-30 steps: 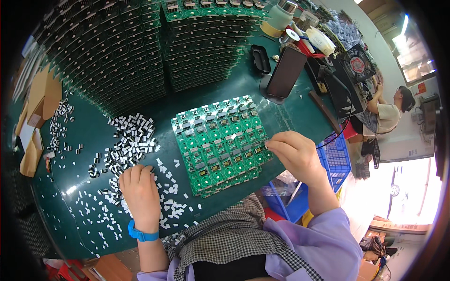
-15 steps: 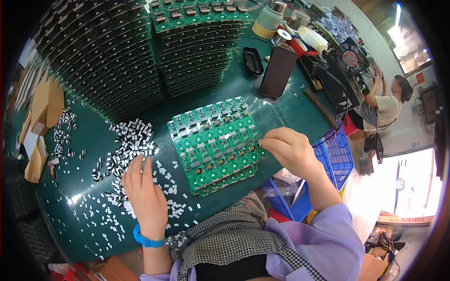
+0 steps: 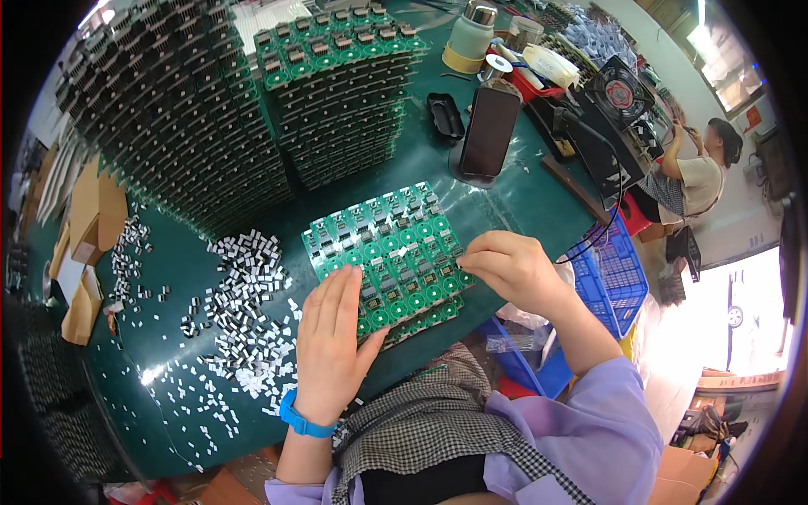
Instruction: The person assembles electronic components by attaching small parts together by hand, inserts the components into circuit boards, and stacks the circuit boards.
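At the left, loose white-and-black components [image 3: 248, 273] lie heaped on the green table [image 3: 181, 307], just beside the left hand [image 3: 326, 349]. That hand (a blue band [image 3: 305, 416] circles its wrist) has its fingers straight and side by side, thumb spread wide, the fingertips over the left part of the green circuit-board panel [image 3: 402, 244]. The panel lies between the two hands, atop another board. At its right edge, the right hand [image 3: 509, 268] brings thumb and fingertips narrowly together; whether they pinch anything, I cannot tell.
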Demonstrator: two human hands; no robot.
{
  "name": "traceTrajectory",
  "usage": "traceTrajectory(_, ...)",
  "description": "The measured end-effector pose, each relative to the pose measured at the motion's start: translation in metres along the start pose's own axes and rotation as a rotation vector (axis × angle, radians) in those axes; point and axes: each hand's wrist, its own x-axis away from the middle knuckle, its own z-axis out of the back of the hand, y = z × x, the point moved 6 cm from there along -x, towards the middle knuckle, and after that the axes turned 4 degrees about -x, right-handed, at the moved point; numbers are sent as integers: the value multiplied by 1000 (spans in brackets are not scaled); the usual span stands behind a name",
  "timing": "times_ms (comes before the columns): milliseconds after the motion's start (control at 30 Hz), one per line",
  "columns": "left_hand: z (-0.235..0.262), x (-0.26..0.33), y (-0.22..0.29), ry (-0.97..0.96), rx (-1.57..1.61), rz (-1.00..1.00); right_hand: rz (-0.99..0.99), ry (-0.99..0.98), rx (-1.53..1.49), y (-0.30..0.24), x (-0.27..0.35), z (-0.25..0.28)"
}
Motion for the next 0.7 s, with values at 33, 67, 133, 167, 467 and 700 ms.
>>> traceTrajectory(33, -1, 1, -2, -10, 2, 4, -29, 15, -54, 4, 0, -1)
traceTrajectory(67, 1, 2, -1, -8, -10, -4, -23, 28, -55, 6, -1, -1)
traceTrajectory(133, 5, 4, -8, 59, 107, 130, -382, 180, -270, 35, 3, 5)
traceTrajectory(167, 5, 6, -8, 62, 99, 119, -376, 193, -270, 40, 1, 4)
traceTrajectory(467, 2, 17, -11, 75, -10, 172, -688, 125, -939, 69, -3, -40)
traceTrajectory(700, 41, 14, 23, 207, -77, 39, -692, 154, -1251, 51, -1, -5)
